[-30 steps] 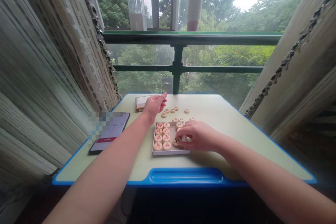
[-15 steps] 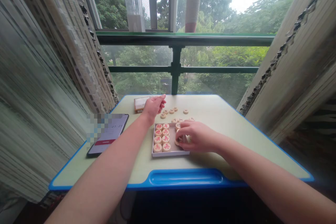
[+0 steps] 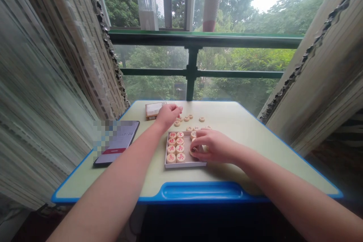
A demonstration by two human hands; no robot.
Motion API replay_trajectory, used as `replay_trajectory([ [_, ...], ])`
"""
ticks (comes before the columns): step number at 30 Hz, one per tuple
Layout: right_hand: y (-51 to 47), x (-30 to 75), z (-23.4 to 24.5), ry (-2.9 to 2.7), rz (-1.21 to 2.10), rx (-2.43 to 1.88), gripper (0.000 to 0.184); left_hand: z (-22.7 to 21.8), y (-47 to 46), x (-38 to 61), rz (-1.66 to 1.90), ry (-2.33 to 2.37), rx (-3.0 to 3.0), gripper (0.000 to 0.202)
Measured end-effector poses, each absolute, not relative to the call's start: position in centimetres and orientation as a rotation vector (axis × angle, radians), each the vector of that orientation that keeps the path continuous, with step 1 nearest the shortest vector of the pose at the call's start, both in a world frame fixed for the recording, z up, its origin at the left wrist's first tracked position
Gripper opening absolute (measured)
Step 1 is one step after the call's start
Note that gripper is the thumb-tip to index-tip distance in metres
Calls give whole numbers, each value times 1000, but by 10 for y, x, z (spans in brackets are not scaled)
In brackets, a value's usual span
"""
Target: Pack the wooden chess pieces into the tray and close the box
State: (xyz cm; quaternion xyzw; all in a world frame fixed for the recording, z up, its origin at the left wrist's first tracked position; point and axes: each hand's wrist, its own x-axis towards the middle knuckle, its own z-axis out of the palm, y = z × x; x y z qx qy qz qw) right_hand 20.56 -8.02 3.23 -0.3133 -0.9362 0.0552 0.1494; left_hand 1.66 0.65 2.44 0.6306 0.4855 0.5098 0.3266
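Observation:
A shallow white tray sits on the table and holds several round wooden chess pieces with red characters. My right hand rests over the tray's right side, fingers curled onto a piece with a dark character. My left hand reaches past the tray with its fingers pinched together over the loose pieces on the table. What the pinch holds, if anything, is hidden.
A phone with a lit screen lies at the table's left. A small wooden box sits at the far left, behind my left hand. The table has a blue rim and a blue front groove. Curtains hang on both sides.
My left hand has dropped slightly toward the loose pieces and closed its fingers. My right hand has stayed on the tray with small finger shifts.

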Motion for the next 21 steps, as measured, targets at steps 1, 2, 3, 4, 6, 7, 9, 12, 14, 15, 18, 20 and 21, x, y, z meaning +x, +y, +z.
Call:
replay_trajectory([
  [1,-80,206,32,-2687,157,-900,13,22,7,15,1320,1329,1736,28],
  [2,-80,206,32,-2682,154,-902,13,20,8,13,1295,1388,1800,29],
  [3,-81,207,33,-2678,152,-905,14,19,9,11,1264,1449,1847,29],
  [4,-81,207,33,-2675,150,-906,14,18,10,8,1228,1510,1880,30],
  [6,-81,207,33,-2675,150,-898,15,15,12,3,1166,1625,1942,30],
  [7,-81,207,33,-2679,152,-890,14,15,13,0,1145,1671,1984,30],
  [9,-81,207,33,-2694,160,-883,13,13,15,-4,1082,1753,2072,27],
  [12,-80,207,33,-2708,181,-891,12,12,15,-6,949,1867,2182,21],
  [14,-80,207,34,-2707,196,-893,11,12,15,-6,930,1924,2227,18],
  [15,-80,207,34,-2706,201,-893,11,13,16,-6,947,1937,2245,19],
  [18,-81,207,35,-2709,211,-898,11,12,18,-6,964,1926,2310,27],
  [20,-81,207,36,-2708,219,-907,11,9,20,-6,914,1897,2348,32],
  [21,-81,207,36,-2707,222,-911,11,7,21,-5,882,1884,2360,34],
])
